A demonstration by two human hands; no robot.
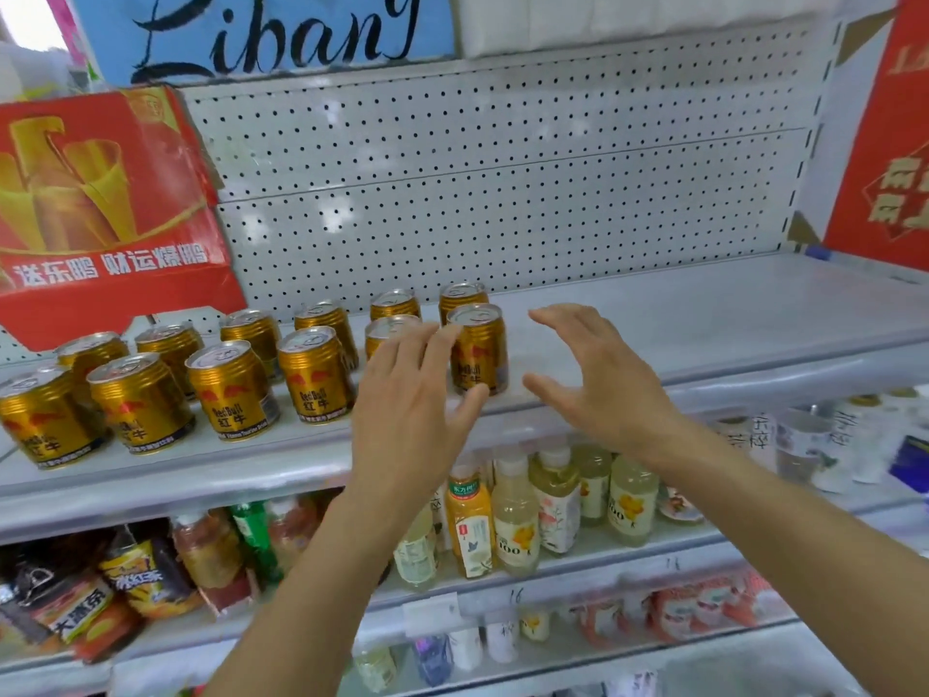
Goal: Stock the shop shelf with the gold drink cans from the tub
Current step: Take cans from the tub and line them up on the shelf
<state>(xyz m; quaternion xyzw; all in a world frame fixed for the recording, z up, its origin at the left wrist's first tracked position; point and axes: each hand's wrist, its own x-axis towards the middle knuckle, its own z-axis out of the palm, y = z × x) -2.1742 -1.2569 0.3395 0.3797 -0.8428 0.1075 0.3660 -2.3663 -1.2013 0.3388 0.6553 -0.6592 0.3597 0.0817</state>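
Left hand (412,394) and right hand (593,374), fingers spread and holding nothing, flank the rightmost front gold can (477,352) standing upright on the shelf (704,319).

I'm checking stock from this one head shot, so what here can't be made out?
- The tub: out of frame.
- One front-row can: mostly hidden behind the left hand.
- Leftmost cans: smeared and crowded at the frame's edge, count uncertain.
- Bottom-shelf bottles: blurred, labels unreadable.
- Red box: cut off by the left edge.
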